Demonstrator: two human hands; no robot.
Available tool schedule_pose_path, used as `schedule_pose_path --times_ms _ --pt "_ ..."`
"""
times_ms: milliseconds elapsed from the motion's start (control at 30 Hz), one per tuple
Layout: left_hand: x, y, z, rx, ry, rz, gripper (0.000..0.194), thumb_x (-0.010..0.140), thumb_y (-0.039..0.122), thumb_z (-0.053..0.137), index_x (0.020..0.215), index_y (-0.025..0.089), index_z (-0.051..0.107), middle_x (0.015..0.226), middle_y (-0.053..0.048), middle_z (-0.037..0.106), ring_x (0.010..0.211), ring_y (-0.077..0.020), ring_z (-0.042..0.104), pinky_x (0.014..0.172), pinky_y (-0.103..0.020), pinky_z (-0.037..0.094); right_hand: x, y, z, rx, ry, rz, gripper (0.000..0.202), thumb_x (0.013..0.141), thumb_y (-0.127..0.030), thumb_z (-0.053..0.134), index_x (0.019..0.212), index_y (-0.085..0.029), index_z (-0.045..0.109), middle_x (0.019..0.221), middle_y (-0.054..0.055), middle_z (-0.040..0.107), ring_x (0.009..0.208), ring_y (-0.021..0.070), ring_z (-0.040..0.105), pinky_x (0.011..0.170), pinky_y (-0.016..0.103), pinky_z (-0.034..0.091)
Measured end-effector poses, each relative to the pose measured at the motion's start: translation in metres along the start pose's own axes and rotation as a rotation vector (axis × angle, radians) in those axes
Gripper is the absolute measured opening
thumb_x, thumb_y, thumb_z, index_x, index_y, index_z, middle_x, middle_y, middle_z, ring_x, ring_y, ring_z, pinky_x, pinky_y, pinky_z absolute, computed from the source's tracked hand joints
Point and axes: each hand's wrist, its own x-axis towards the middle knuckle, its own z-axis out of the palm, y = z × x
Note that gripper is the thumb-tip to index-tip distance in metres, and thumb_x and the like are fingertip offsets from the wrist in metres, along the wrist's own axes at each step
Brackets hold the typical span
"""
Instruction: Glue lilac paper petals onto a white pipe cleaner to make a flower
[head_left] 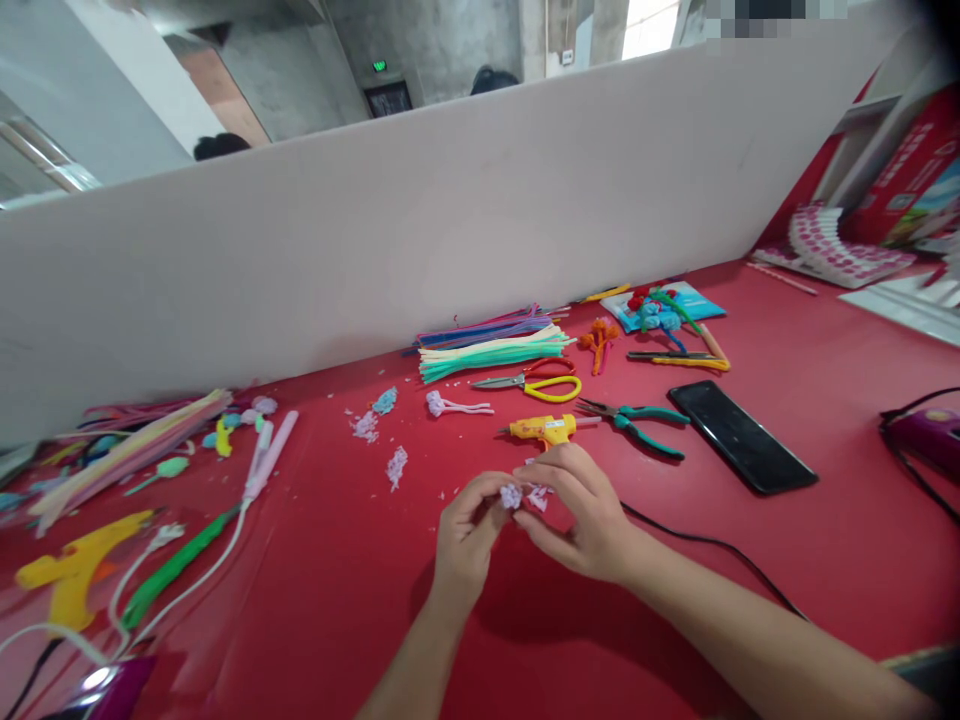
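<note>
Near the middle of the red table, my left hand is closed, pinching a small lilac pipe-cleaner flower between thumb and fingers. My right hand curls in from the other side, its fingertips and thumb at the flower's edge. Another lilac fuzzy piece shows in the gap of the right hand; whether it is held or lies behind is unclear. Just beyond the hands lie a yellow glue gun, teal-handled pliers, scissors and a finished-looking lilac flower with stems.
Bundled pipe cleaners lie along the white partition. A black phone rests to the right, near a black cord. At left are a second yellow glue gun, a pink styling iron and a green-handled tool.
</note>
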Motion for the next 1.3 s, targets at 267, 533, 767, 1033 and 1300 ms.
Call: schedule_pose_path --times_ms 267,533,767,1033,1300 --pt "0.0006 0.0008 0.0023 -0.055 -0.027 -0.076 0.008 0.078 0.025 0.061 0.079 0.018 0.066 0.064 0.000 0.059 0.060 -0.0120 0.053 0.059 -0.023 0.043 0.0005 0.0010 0.0002 -0.008 0.076 -0.080 0.027 0.077 -0.010 0.058 0.102 -0.022 0.054 0.083 0.005 0.060 0.076 0.0176 0.056 0.067 0.034 0.046" --pt "0.0009 0.0002 0.0015 -0.007 -0.023 -0.102 0.012 0.078 0.028 0.062 0.078 0.017 0.065 0.058 0.001 0.057 0.054 -0.0115 0.051 0.054 -0.022 0.042 -0.0011 0.0033 0.0019 -0.046 0.051 -0.076 0.022 0.079 -0.013 0.058 0.098 -0.023 0.056 0.083 0.005 0.059 0.075 0.0174 0.055 0.066 0.034 0.044" --pt "0.0009 0.0043 0.0039 0.024 -0.029 -0.091 0.013 0.078 0.029 0.061 0.079 0.018 0.068 0.056 0.001 0.054 0.053 -0.0117 0.050 0.055 -0.023 0.041 -0.0006 0.0041 0.0017 -0.055 0.057 -0.072 0.021 0.079 -0.013 0.057 0.097 -0.022 0.057 0.082 0.004 0.059 0.074 0.0170 0.054 0.066 0.033 0.043" --pt "0.0007 0.0024 0.0032 -0.001 -0.033 -0.060 0.010 0.078 0.027 0.061 0.079 0.019 0.068 0.059 0.001 0.054 0.055 -0.0115 0.049 0.056 -0.024 0.040 0.0001 0.0032 0.0016 -0.059 0.057 -0.071 0.021 0.079 -0.012 0.057 0.098 -0.022 0.056 0.081 0.004 0.060 0.074 0.0173 0.054 0.066 0.034 0.043" --pt "0.0011 0.0035 0.0049 -0.002 -0.015 -0.078 0.010 0.076 0.027 0.062 0.074 0.019 0.067 0.060 0.001 0.054 0.056 -0.0114 0.048 0.056 -0.024 0.040 -0.0005 0.0036 0.0024 -0.069 0.055 -0.067 0.021 0.080 -0.013 0.055 0.099 -0.022 0.056 0.081 0.004 0.060 0.074 0.0174 0.054 0.066 0.033 0.043"
